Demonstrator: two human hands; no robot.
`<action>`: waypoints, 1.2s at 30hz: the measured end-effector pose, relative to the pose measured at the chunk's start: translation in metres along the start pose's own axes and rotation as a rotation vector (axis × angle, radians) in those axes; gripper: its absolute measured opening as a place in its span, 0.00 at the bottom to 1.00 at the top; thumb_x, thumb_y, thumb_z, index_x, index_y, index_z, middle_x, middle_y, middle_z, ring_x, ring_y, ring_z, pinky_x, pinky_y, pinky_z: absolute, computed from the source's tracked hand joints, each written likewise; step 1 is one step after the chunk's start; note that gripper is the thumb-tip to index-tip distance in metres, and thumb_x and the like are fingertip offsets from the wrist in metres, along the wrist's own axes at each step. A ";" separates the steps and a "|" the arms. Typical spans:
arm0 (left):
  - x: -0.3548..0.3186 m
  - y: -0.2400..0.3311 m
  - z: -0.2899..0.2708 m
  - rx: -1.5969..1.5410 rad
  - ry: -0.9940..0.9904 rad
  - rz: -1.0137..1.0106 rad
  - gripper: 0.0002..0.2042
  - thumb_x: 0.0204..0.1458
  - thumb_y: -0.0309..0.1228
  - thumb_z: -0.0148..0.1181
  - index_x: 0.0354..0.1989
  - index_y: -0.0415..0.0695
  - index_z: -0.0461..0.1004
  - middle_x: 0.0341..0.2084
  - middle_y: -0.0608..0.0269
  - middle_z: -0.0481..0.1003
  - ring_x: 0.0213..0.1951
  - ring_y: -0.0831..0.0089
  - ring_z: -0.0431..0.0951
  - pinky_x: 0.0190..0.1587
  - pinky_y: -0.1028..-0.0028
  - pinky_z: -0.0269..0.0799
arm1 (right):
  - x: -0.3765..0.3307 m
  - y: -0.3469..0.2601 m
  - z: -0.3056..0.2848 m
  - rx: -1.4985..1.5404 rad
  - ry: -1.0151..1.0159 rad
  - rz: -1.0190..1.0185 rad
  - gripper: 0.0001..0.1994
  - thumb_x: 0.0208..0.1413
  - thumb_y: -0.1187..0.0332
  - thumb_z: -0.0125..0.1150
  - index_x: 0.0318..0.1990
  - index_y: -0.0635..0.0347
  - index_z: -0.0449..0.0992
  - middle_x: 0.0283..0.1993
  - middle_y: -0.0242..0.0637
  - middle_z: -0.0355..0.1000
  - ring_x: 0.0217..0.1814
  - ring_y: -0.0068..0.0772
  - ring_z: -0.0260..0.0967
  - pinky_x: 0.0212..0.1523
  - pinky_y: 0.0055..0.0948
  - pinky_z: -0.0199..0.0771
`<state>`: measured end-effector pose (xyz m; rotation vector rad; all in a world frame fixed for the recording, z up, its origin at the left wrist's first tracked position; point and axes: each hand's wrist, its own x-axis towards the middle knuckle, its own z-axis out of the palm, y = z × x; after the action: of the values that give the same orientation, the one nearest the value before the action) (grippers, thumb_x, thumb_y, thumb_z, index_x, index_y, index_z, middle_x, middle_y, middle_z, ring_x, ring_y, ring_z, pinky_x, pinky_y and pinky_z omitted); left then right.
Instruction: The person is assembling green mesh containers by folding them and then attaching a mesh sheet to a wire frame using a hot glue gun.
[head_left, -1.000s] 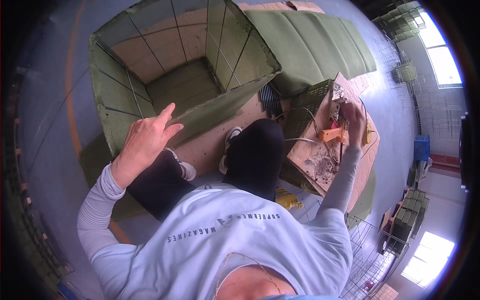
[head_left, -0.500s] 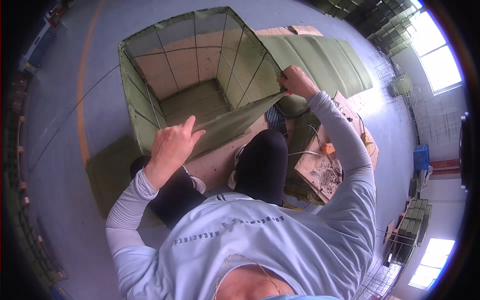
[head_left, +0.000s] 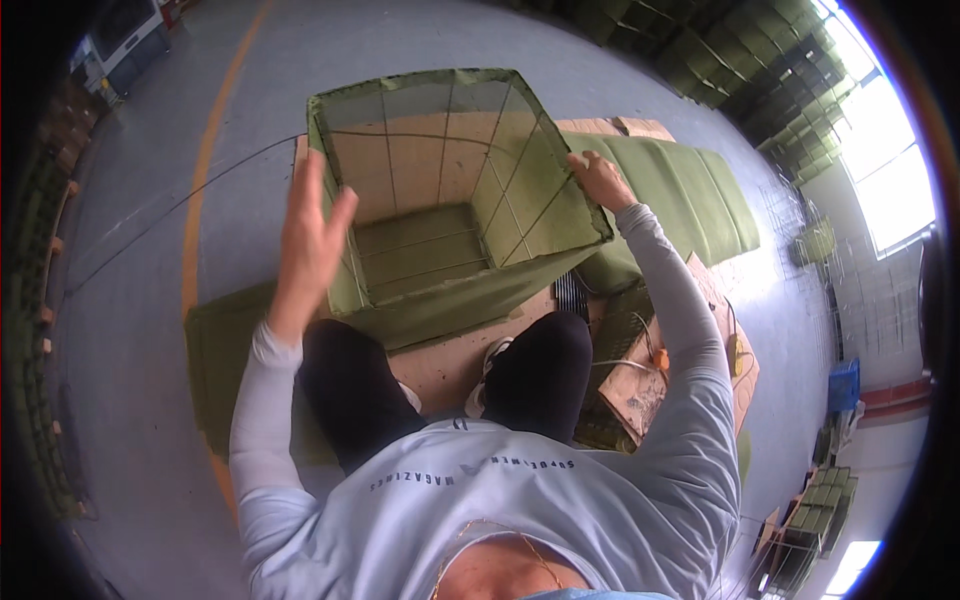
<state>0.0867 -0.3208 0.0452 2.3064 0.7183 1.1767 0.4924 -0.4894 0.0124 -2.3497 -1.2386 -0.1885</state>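
Observation:
Before my knees stands a green fabric box (head_left: 455, 312) with an open top, its walls held by a thin wire frame that shows inside. Fingers spread and slightly blurred, my left hand (head_left: 316, 245) is at the box's left side; whether it touches the wall cannot be told. On the right rim, my right hand (head_left: 603, 182) has its fingers bent over the edge, gripping it. The near rim runs straight between the two side walls.
A padded green panel (head_left: 680, 190) lies at right on cardboard. Beside my right knee are a dirty cardboard sheet (head_left: 628, 398) and cables with an orange piece (head_left: 661, 359). Another green panel (head_left: 235, 350) lies at left. Green stacks (head_left: 690, 60) stand far right.
The near rim, pulled toward the right before, now sits level. My left hand has left the near rim for the left side; my right hand has shifted from the corner along the right rim.

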 end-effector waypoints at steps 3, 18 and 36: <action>0.029 -0.059 0.020 0.055 -0.002 -0.367 0.38 0.56 0.49 0.48 0.62 0.27 0.44 0.61 0.33 0.50 0.64 0.51 0.51 0.64 0.63 0.48 | 0.017 -0.005 0.012 -0.090 -0.054 -0.226 0.20 0.59 0.56 0.45 0.34 0.68 0.73 0.32 0.57 0.72 0.41 0.56 0.70 0.42 0.46 0.68; 0.024 -0.100 0.048 -0.120 -0.147 -0.563 0.31 0.47 0.25 0.43 0.62 0.26 0.46 0.53 0.29 0.61 0.55 0.45 0.64 0.57 0.65 0.60 | 0.145 -0.150 0.052 0.066 0.037 -0.624 0.12 0.57 0.67 0.48 0.45 0.61 0.70 0.42 0.48 0.72 0.48 0.47 0.68 0.45 0.41 0.68; 0.022 -0.094 0.043 -0.384 -0.113 -0.573 0.29 0.49 0.26 0.44 0.62 0.34 0.50 0.47 0.45 0.69 0.46 0.59 0.71 0.49 0.69 0.65 | 0.199 -0.234 0.156 -0.118 -0.017 -0.832 0.20 0.53 0.53 0.56 0.45 0.58 0.68 0.36 0.43 0.73 0.39 0.48 0.72 0.39 0.41 0.72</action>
<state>0.1105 -0.2421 -0.0209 1.6750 0.9342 0.8220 0.4041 -0.1568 0.0222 -1.7790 -2.1918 -0.5131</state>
